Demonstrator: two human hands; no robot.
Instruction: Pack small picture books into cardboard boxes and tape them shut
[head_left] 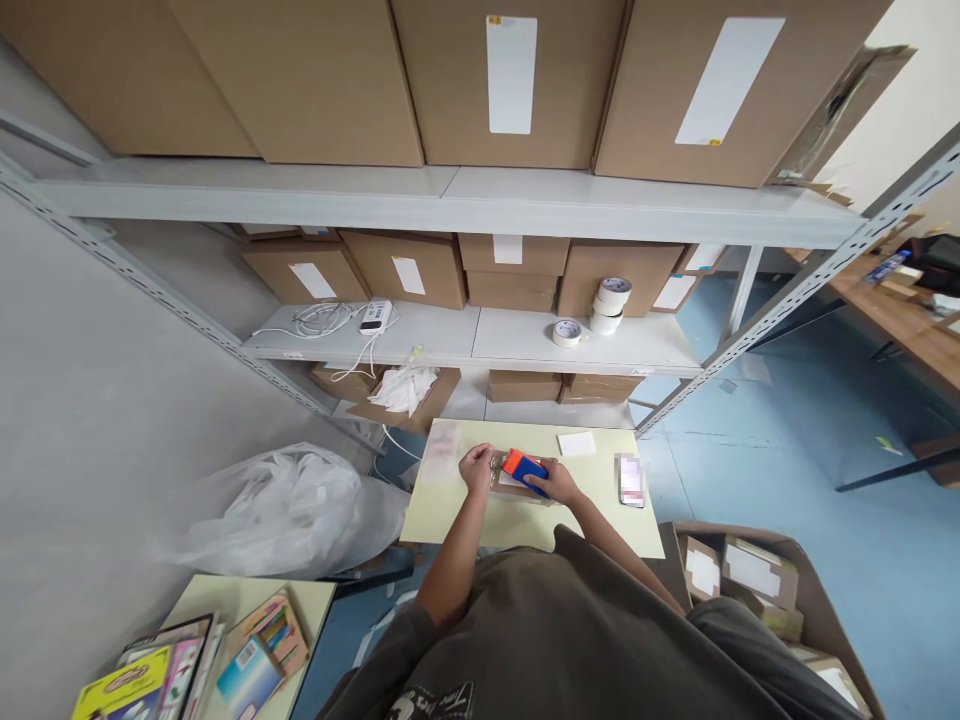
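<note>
A small brown cardboard parcel (534, 496) with a pale label lies on the cream tabletop (480, 525) in front of me. My right hand (553, 482) is wrapped round a block-shaped orange-and-blue hand tool (531, 472), held over the parcel and covering much of its top; its exact kind is not clear. At the parcel's left end, my left hand (476, 468) has its fingers pinched together. Whatever sits between those fingers is too small to make out. Shiny clear tape seems to show on the parcel's left edge.
A phone (630, 481) and a white card (577, 444) lie on the table. Tape rolls (606, 305) and boxes stand on the shelving (480, 205) ahead. At right is a large carton (814, 580) of parcels; at left, a plastic bag (300, 510) and a side table (307, 600).
</note>
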